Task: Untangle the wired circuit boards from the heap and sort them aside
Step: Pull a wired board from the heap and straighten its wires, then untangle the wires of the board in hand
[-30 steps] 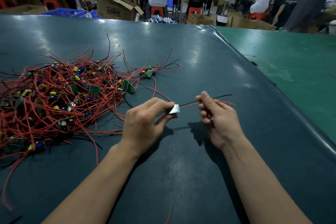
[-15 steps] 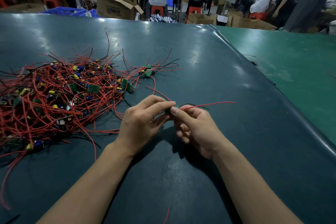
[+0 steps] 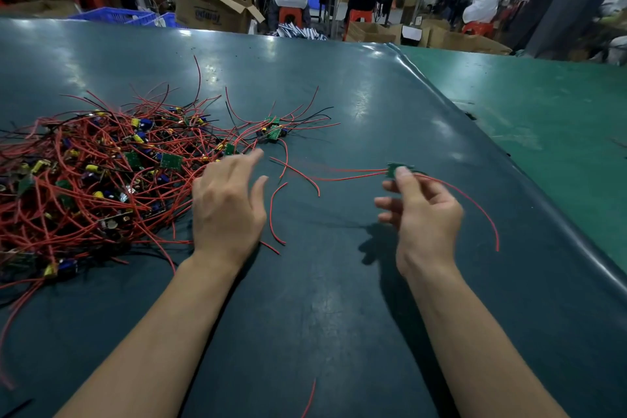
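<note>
Half a second ago both hands met over one small board at the middle of the dark green surface [image 3: 339, 299]; now they have parted. The right hand [image 3: 422, 214] has swung out to the right and carries the circuit board [image 3: 393, 169] with it, pinched between thumb and forefinger above the surface, its grip closed on the board's near edge. The board is blurred, so its parts cannot be made out. Its red wires [image 3: 353, 173] trail left toward the middle of the surface, and another red lead [image 3: 475, 204] arcs right and down past the wrist. The left hand [image 3: 227, 207] has let go and moved back to the left, its grip open, fingers spread and loosely extended at the right edge of the heap [image 3: 95, 180] of red-wired boards, which lies where it was at the left. A small cluster of boards [image 3: 273, 131] sits just beyond the heap's far right side, unchanged. A stray red wire piece [image 3: 276, 214] lies between the two hands.
</note>
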### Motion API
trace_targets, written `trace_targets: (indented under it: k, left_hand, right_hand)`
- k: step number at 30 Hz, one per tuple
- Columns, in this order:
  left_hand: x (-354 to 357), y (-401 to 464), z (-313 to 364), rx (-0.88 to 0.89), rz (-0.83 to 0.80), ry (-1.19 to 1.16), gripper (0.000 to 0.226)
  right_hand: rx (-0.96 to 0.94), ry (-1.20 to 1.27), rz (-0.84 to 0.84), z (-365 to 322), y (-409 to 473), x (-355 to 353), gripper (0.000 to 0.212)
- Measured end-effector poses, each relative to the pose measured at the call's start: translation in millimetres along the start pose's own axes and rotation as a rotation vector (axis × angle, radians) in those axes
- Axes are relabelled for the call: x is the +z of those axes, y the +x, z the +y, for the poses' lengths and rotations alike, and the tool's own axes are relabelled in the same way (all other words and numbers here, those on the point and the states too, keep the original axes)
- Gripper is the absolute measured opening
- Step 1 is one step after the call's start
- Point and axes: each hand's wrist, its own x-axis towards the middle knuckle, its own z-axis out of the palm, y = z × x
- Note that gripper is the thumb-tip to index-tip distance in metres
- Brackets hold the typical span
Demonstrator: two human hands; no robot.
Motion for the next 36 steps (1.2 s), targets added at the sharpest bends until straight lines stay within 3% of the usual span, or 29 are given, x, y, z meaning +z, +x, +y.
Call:
trace_targets:
  k: [4,8,11,14,15,21,26,28,32,34,36]
  left_hand:
    - [3,-2,-1,-0.117,-0.077,0.081,0.040]
    - [3,-2,0,-0.178,-0.096,0.142,0.035]
    - [0,-1,-2,-0.242,-0.081,0.248,0.035]
    - [-5,2,-4,-0.272,-0.044,0.369,0.037]
    - [-7,4,-7,-0.299,-0.048,0.406,0.039]
    - [-13,6,-22,-0.447,-0.289,0.598,0.026]
    - [-14,9,-25,-0.456,-0.250,0.541,0.023]
    - [-13,11,-26,-0.405,-0.231,0.458,0.037]
    - [-2,14,-28,-0.207,-0.448,0.378,0.064]
    - [2,12,-29,-0.218,-0.426,0.358,0.059]
    - [2,11,-28,-0.247,-0.305,0.313,0.043]
  right_hand:
    - [-0.012,0.236,0.267,-4,9,-12,0.009]
    - [0.232,0.458,0.380,-3,12,-18,0.011]
    - [0.275,0.490,0.425,-4,15,-22,0.016]
    - [0.321,0.447,0.379,-6,14,-21,0.001]
    - [0.336,0.413,0.351,-5,14,-21,0.005]
    - [0.264,0.124,0.183,3,11,-11,0.009]
    - [0.155,-0.044,0.082,8,8,-5,0.011]
    - [0.138,-0.092,0.057,9,7,-4,0.012]
    - [0.094,-0.193,-0.028,12,3,-1,0.012]
    - [0.070,-0.238,-0.061,13,1,-1,0.012]
    - [0.056,-0.261,-0.085,15,0,0,0.012]
